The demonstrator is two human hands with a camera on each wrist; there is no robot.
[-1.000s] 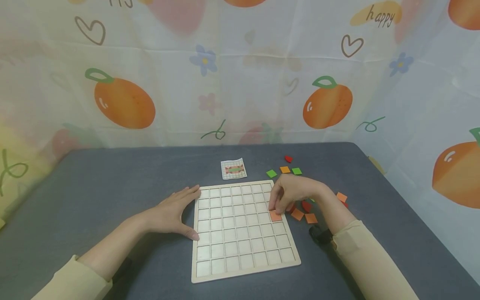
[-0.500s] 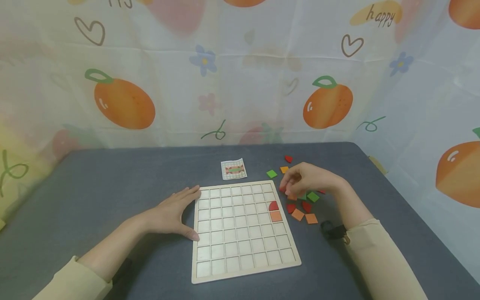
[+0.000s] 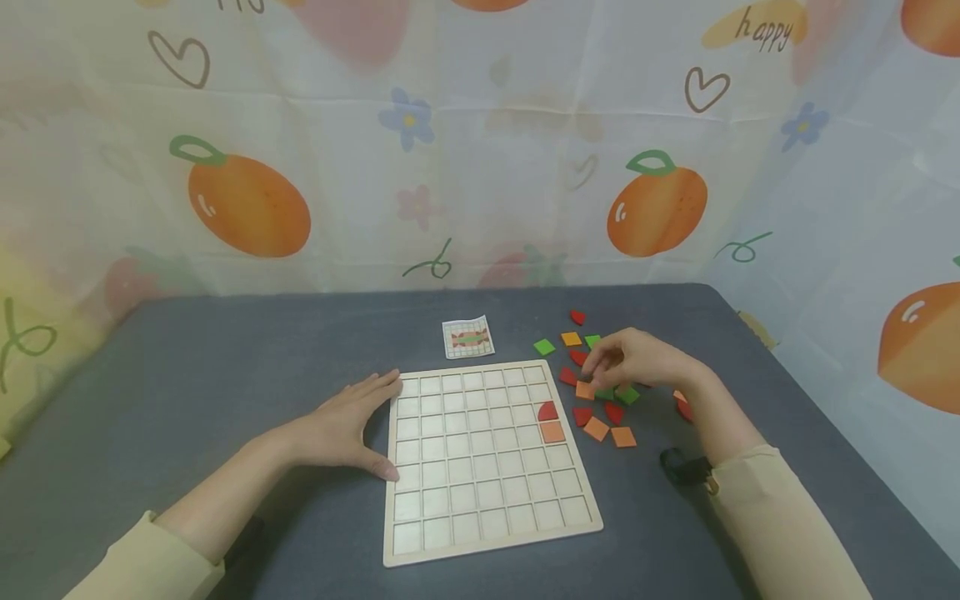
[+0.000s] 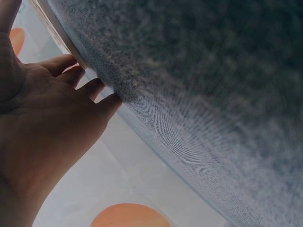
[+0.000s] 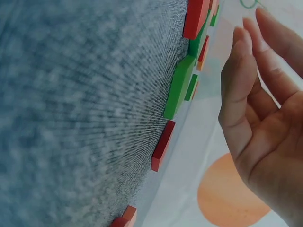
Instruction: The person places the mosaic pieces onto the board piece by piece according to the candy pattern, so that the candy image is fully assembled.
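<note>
A pale wooden grid board point(image 3: 480, 521) lies on the dark table. In its right column sit a red quarter-round tile point(image 3: 548, 412) and, just below it, an orange square tile point(image 3: 552, 432). My left hand point(image 3: 341, 425) rests against the board's left edge, thumb and fingers spread; the left wrist view shows the fingertips point(image 4: 71, 61) at that edge. Over the loose tiles hovers my right hand point(image 3: 637, 358), fingers loosely bent. Seen from the right wrist, this hand point(image 5: 265, 104) holds nothing and is raised off a green tile point(image 5: 180, 87).
Right of the board are scattered red, orange and green tiles, among them an orange square point(image 3: 623, 437) and a green square point(image 3: 543, 347). A small pattern card point(image 3: 467, 338) lies behind the board. A fruit-printed curtain point(image 3: 480, 167) hangs behind the table.
My right hand has lifted off the board, uncovering the red tile beside the orange one, and moved right and back over the loose tiles. The left hand stays put.
</note>
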